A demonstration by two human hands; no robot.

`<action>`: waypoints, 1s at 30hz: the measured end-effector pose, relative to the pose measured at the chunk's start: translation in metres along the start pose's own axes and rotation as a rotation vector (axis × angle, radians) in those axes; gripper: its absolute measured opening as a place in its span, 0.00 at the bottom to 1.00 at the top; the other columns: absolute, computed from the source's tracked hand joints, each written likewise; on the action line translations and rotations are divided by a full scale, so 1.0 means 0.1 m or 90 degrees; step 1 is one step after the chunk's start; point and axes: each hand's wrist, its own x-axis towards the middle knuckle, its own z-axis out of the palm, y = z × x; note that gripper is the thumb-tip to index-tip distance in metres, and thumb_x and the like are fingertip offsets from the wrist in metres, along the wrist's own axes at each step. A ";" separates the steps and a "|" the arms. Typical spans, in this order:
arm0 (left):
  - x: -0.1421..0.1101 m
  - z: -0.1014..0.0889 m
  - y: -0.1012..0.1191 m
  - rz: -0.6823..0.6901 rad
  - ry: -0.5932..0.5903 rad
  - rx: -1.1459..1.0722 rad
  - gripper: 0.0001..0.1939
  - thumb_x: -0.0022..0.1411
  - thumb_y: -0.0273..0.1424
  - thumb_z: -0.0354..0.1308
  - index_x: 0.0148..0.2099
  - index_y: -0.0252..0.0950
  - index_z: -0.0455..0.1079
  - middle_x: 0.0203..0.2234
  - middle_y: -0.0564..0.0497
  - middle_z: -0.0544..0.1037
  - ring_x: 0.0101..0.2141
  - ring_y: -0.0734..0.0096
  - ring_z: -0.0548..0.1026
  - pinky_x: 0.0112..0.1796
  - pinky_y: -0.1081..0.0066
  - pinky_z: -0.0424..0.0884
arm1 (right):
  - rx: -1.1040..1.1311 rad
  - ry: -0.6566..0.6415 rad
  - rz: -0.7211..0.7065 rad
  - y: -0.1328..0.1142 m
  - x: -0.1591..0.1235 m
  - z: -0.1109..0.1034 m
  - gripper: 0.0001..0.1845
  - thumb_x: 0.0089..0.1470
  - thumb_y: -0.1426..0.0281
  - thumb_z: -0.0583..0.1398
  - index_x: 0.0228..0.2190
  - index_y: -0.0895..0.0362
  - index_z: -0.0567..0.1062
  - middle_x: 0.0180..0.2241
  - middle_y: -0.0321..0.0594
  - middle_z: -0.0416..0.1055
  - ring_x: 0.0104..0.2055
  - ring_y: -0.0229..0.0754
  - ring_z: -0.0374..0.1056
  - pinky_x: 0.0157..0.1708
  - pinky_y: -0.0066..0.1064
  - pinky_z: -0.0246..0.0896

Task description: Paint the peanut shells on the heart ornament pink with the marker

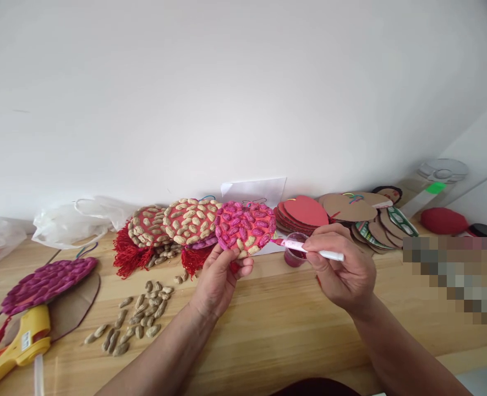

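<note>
My left hand (222,278) grips the lower edge of a heart-shaped piece covered in peanuts (245,225). Most of its peanuts are painted magenta; a few at the bottom are still bare tan. Between the fingers of my right hand (342,264) is a white-handled paintbrush (317,252), its pink tip at the right edge of the heart. Just behind the brush stands a clear cup of magenta paint (295,258), partly hidden by my right hand. Two pieces with unpainted peanuts (191,221) and red tassels (131,253) lie left of the heart.
Loose peanuts (140,313) lie on the wooden table (268,341). At left are a yellow glue gun (28,341) and a magenta peanut-covered piece (49,283). Red cardboard shapes (305,212), brown cardboard pieces (346,208) and a plastic bag (70,225) line the white wall (243,99).
</note>
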 end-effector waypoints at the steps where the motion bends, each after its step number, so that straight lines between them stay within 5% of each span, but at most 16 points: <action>1: 0.00 0.00 0.00 0.000 -0.001 -0.001 0.15 0.51 0.24 0.68 0.40 0.34 0.69 0.26 0.51 0.80 0.24 0.72 0.79 0.24 0.76 0.77 | 0.010 -0.013 -0.001 0.00 -0.01 0.00 0.13 0.55 0.78 0.62 0.41 0.52 0.75 0.32 0.38 0.76 0.39 0.47 0.69 0.41 0.42 0.65; 30: 0.01 -0.01 -0.01 0.008 -0.012 0.008 0.15 0.49 0.25 0.69 0.39 0.34 0.70 0.25 0.51 0.79 0.24 0.71 0.79 0.25 0.76 0.77 | 0.034 -0.008 0.020 0.00 -0.03 0.02 0.13 0.55 0.79 0.62 0.41 0.52 0.75 0.33 0.38 0.76 0.41 0.46 0.68 0.43 0.42 0.63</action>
